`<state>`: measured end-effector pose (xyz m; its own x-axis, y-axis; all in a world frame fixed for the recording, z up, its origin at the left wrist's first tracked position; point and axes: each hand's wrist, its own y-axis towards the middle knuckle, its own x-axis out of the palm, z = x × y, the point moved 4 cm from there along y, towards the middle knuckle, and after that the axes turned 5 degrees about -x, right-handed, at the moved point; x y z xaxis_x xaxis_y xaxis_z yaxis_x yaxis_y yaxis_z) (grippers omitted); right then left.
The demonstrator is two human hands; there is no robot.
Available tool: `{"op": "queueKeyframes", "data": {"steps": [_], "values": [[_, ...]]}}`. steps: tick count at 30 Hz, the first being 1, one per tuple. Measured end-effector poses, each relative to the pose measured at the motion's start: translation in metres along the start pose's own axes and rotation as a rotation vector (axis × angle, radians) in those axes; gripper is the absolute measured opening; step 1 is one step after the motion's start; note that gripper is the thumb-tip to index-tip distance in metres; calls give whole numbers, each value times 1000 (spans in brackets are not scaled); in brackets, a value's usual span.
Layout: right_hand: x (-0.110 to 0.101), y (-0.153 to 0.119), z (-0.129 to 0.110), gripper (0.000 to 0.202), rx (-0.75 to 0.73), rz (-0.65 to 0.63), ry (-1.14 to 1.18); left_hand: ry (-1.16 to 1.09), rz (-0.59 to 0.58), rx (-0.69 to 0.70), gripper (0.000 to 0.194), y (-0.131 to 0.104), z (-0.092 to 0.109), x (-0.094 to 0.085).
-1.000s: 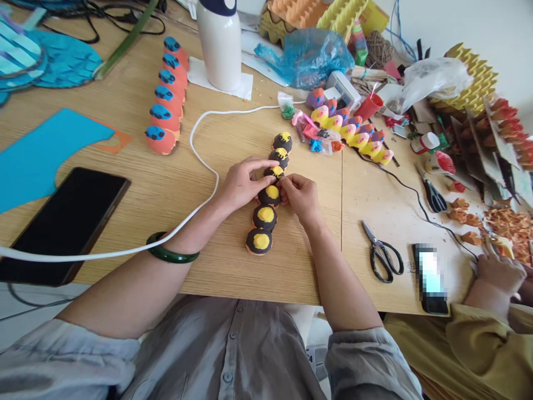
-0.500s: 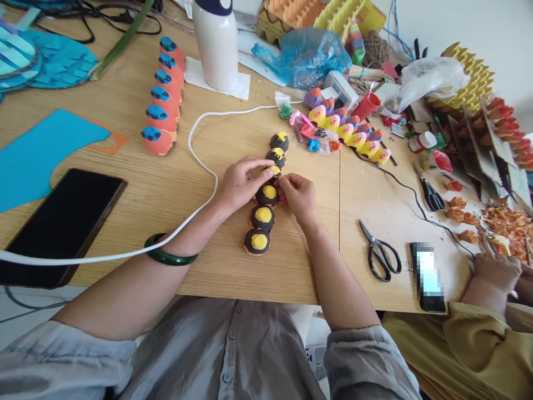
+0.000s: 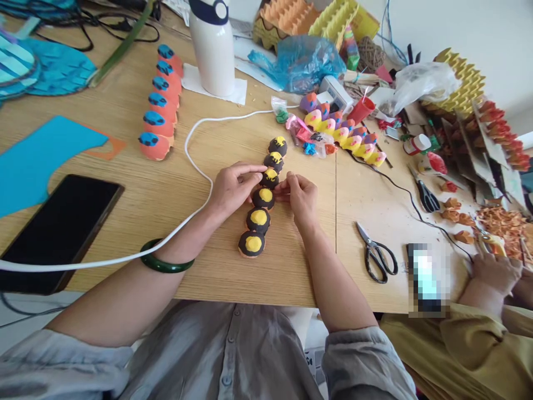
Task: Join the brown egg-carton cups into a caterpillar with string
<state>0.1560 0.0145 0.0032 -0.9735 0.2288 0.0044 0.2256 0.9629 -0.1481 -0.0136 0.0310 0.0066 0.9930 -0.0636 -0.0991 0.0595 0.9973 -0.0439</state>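
In front of me a strip of egg-carton cups [image 3: 258, 219] lies lengthwise on the table. Its cups are dark on top, each with a yellow patch; the three farthest patches also carry small black marks. My left hand [image 3: 234, 190] holds the strip from the left, index finger and thumb against the third cup from the far end. Just right of that cup, my right hand [image 3: 303, 201] has thumb and index finger pinched together. Anything between those fingertips is too small or hidden to make out.
Scissors [image 3: 377, 253] and a phone [image 3: 427, 278] lie to the right, near a co-worker's hand [image 3: 495, 275]. A white cable [image 3: 189, 147] crosses over my left forearm. Orange cups with blue tops [image 3: 156, 119], a white bottle [image 3: 213, 55] and a dark phone [image 3: 62, 230] are leftward.
My right hand has drawn back slightly to the right from the third cup, whose yellow patch with black marks now shows. My left hand stays at the strip. The view has shifted slightly.
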Motion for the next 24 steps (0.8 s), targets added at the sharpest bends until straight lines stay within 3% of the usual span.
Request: {"op": "queueKeyframes", "data": {"steps": [12, 16, 19, 22, 24], "values": [[-4, 6, 4, 42, -60, 34, 52, -90, -17, -3, 31, 1, -3, 3], [-5, 5, 1, 39, -137, 36, -4, -308, 63, -49, 25, 2, 2, -2], [-7, -1, -10, 28, -350, 85, -98, -543, 16, -122, 39, 0, 11, -2], [-5, -14, -28, 15, -674, 122, -294, -650, -92, -167, 54, -6, 23, 2], [0, -23, -38, 16, -889, 84, -467, -684, -172, -174, 59, -11, 30, 5]]}}
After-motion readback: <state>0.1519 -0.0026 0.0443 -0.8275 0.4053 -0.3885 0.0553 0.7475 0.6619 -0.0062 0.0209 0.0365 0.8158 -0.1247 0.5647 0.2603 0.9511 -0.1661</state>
